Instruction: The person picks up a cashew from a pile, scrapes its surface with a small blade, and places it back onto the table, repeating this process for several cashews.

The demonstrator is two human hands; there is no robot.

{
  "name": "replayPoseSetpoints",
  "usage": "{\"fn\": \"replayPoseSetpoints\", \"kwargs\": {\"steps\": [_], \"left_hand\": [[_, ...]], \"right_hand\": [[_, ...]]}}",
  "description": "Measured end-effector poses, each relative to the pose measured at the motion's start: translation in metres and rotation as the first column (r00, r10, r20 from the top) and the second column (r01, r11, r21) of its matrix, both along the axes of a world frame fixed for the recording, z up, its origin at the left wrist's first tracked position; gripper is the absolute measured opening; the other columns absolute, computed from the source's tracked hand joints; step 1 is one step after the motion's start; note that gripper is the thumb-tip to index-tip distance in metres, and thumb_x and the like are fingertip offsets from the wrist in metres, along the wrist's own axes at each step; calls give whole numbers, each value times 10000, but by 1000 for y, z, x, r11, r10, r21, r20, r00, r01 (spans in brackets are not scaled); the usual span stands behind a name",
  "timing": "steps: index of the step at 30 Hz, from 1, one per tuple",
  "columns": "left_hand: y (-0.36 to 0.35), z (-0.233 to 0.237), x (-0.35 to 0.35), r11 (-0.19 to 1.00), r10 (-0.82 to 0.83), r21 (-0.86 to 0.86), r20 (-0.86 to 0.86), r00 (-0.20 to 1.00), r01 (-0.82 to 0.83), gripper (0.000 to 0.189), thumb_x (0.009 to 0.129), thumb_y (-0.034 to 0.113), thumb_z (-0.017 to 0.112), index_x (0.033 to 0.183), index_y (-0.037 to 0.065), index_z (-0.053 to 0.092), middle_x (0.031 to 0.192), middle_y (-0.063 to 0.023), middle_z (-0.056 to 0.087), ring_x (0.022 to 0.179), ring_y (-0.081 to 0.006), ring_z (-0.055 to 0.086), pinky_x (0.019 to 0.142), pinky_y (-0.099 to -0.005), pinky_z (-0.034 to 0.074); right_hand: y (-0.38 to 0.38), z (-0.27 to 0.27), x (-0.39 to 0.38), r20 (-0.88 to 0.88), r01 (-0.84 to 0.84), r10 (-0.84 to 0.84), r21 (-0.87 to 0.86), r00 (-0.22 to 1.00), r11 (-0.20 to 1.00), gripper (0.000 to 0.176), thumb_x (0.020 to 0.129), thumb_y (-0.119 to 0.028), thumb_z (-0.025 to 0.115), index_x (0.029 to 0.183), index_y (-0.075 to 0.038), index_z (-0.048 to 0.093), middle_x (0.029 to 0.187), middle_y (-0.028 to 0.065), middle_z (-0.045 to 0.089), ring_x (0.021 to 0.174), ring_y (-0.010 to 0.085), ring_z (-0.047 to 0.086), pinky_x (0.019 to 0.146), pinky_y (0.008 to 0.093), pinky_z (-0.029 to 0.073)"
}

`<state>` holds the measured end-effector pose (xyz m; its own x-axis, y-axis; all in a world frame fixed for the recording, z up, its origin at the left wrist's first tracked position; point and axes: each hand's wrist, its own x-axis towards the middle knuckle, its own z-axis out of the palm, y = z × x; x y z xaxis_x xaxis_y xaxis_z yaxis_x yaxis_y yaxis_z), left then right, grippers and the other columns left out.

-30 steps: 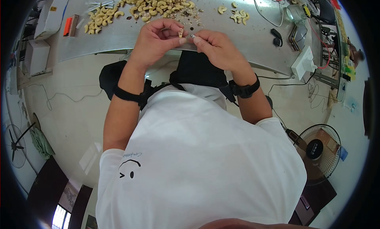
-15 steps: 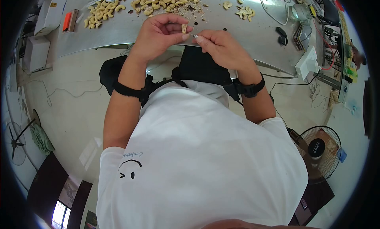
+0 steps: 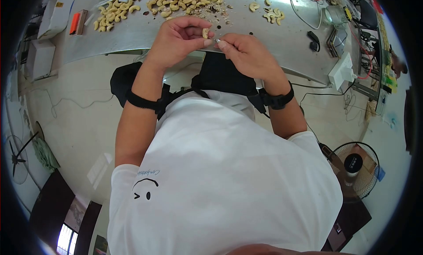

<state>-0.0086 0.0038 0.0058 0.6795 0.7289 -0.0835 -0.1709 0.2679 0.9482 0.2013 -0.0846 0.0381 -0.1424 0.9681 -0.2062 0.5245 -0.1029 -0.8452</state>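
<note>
Between the fingertips and thumb of my left hand is a single cashew, held upright over the front of the metal table. My right hand pinches a small thin tool with a silvery collar, its tip pointing at the lower part of the cashew. Most of the tool is hidden inside my right fingers. Just beyond my hands lies a large pile of cashews, with pale crumbs and skin bits at its right side.
A smaller cashew group lies left, near an orange-and-black box. Several cashews sit to the right. Farther right are a black clip-like object, a glass jar and a white power strip with cables.
The cashew has turned slightly in my left fingers. Both hands stay in nearly the same place, with the tool tip still close to the nut.
</note>
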Motion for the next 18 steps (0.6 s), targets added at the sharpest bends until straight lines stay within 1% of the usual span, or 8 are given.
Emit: {"fn": "replayPoseSetpoints", "kwargs": {"steps": [1,4,7,10,13,16,18], "left_hand": [[-1,0,-1,1000,7,3,-2,1000,-7,316,840,-105,728,1133,5,683,1013,-71,717,989,-138,698,863,-261,573],[0,-1,0,1000,15,12,-12,1000,-15,315,841,-101,730,1133,3,681,1015,-69,717,983,-141,701,863,-267,576],[0,2,-1,999,8,31,-77,997,-6,317,840,-102,732,1135,0,676,1023,-72,718,979,-147,703,868,-271,577],[1,-1,-1,999,7,39,-96,995,-3,326,836,-98,739,1139,-3,668,1024,-65,713,953,-143,702,870,-270,577],[0,2,0,1000,18,19,-81,997,-17,334,833,-93,746,1143,-2,662,1022,-55,705,936,-133,693,871,-269,577],[-1,1,0,999,25,25,-50,998,-24,341,830,-89,753,1146,-1,659,1021,-45,697,932,-124,685,874,-267,575],[-1,1,0,999,26,21,-41,999,-25,341,830,-91,753,1145,-2,657,1022,-45,696,940,-123,683,879,-268,575]], "right_hand": [[0,-2,-1,-7,-1,1,18,1000,1000,316,1002,-271,544,875,8,623,704,187,598,639,340,569,637,431,461],[-1,6,-5,19,26,-26,-20,999,999,306,998,-268,550,879,1,631,713,188,609,650,355,577,636,433,464],[-3,5,-6,36,67,-67,22,997,998,284,990,-252,561,872,-5,637,709,188,608,644,359,578,623,434,463],[-4,10,-8,36,91,-93,33,995,995,265,978,-233,573,855,-9,641,713,196,614,642,381,582,611,445,463],[-6,9,-10,59,109,-118,142,991,984,253,967,-223,586,844,-12,650,723,204,624,653,402,593,608,455,469],[-5,13,-10,133,72,-89,127,987,989,243,958,-219,595,843,-14,657,739,203,639,682,415,608,622,468,479],[-6,9,-12,122,89,-112,180,986,980,239,955,-215,599,837,-15,655,730,199,639,679,416,613,621,474,483]]}}
